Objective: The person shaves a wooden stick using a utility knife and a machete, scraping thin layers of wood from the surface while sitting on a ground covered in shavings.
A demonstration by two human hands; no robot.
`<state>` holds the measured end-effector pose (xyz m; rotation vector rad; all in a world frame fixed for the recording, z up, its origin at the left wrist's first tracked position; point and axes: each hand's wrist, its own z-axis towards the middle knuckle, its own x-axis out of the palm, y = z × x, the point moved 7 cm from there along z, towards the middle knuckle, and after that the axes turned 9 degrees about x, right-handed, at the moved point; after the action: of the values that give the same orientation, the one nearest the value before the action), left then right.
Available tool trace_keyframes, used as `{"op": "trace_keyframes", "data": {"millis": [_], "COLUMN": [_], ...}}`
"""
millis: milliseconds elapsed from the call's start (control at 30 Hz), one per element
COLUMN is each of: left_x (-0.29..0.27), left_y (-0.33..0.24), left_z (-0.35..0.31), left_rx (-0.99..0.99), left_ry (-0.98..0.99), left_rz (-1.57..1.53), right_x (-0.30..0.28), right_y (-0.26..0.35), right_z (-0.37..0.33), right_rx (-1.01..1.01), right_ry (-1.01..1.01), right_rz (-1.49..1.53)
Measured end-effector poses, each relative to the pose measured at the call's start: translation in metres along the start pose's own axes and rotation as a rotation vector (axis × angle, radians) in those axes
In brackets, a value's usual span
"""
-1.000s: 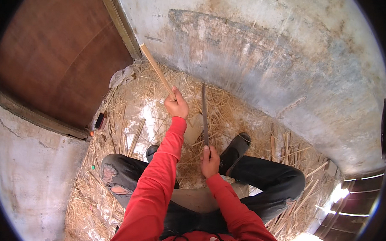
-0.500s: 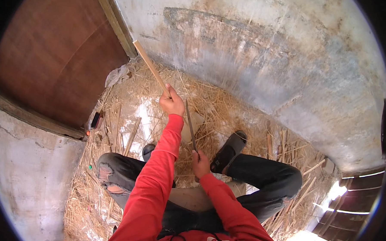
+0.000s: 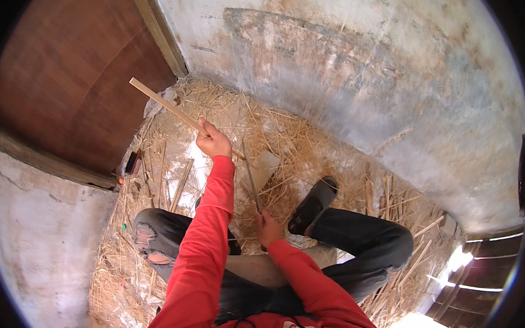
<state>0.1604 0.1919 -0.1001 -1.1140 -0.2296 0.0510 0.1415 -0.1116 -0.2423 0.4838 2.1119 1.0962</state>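
- Since half a second ago, the wooden stick (image 3: pixel 168 106) has swung farther left, its far end dropping; the left hand (image 3: pixel 215 143) has shifted left with it, and the dark blade (image 3: pixel 251 176) leans farther left.
- The stick is pale tan, straight, slim and square-ended, held out over the straw (image 3: pixel 293 127) and slanting up toward the brown panel (image 3: pixel 90 80).
- The left hand is closed around it near its lower end.
- The right hand (image 3: pixel 268 230) grips the long, narrow blade, tip close to the stick's lower end; whether they touch, I cannot tell.
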Motion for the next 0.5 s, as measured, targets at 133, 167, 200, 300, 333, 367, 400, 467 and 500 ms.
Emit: {"op": "trace_keyframes", "data": {"millis": [133, 167, 200, 300, 333, 367, 400, 467, 500], "left_x": [-0.008, -0.013, -0.016, -0.042, -0.052, -0.059, -0.065, -0.076, -0.083], "left_y": [-0.005, -0.006, -0.005, 0.02, 0.024, 0.025, 0.024, 0.001, -0.015], "left_z": [0.002, 0.003, 0.003, 0.011, 0.01, 0.01, 0.011, 0.017, 0.025], "left_rx": [0.0, -0.021, -0.036, -0.124, -0.177, -0.224, -0.269, -0.3, -0.33], "left_ry": [-0.043, -0.061, -0.057, -0.053, -0.078, -0.105, -0.13, -0.254, -0.31], "left_rz": [-0.018, -0.035, -0.04, -0.09, -0.121, -0.159, -0.199, -0.256, -0.338], "right_x": [0.025, 0.018, 0.008, -0.016, -0.027, -0.042, -0.058, -0.12, -0.16], "right_y": [-0.059, -0.082, -0.096, -0.08, -0.069, -0.048, -0.025, 0.01, 0.035], "right_z": [0.022, 0.032, 0.038, 0.047, 0.044, 0.04, 0.033, 0.011, -0.009], "right_rx": [0.019, 0.009, 0.0, 0.105, 0.183, 0.253, 0.321, 0.243, 0.163], "right_ry": [-0.157, -0.157, -0.16, 0.012, 0.045, 0.076, 0.107, 0.084, 0.079], "right_rz": [-0.005, -0.06, -0.117, -0.063, 0.054, 0.172, 0.293, 0.43, 0.375]}}
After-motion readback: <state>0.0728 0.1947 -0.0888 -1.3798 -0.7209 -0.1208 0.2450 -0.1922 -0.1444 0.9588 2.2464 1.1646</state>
